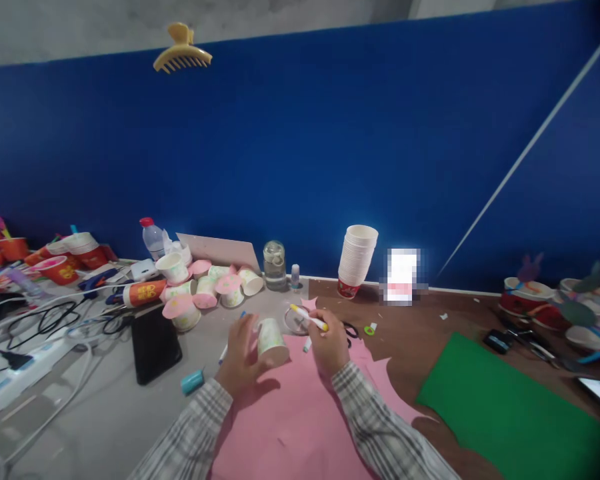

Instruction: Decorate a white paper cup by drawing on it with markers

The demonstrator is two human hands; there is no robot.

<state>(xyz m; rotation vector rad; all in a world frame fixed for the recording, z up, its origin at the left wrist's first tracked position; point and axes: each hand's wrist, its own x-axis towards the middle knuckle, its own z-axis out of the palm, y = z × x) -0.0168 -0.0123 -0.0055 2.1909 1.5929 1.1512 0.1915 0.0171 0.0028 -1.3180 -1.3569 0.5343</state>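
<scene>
A pale paper cup [273,341] with a faint green pattern stands upside down on the pink paper [300,413]. To its left is my left hand [241,357], fingers apart and thumb stretched along the cup's near side; whether it touches the cup I cannot tell. My right hand [330,341] pinches a white marker with yellow ends [309,317], held above the paper to the right of the cup. Behind the marker sits a roll of clear tape [295,319]. Black-handled scissors [350,331] lie partly hidden beside my right hand.
Several patterned cups with pink paper pieces [230,291] cluster at the back left, beside a glass jar [275,265]. A tall stack of white cups [357,257] stands behind my right hand. A phone [155,347] lies left, green paper [510,407] right.
</scene>
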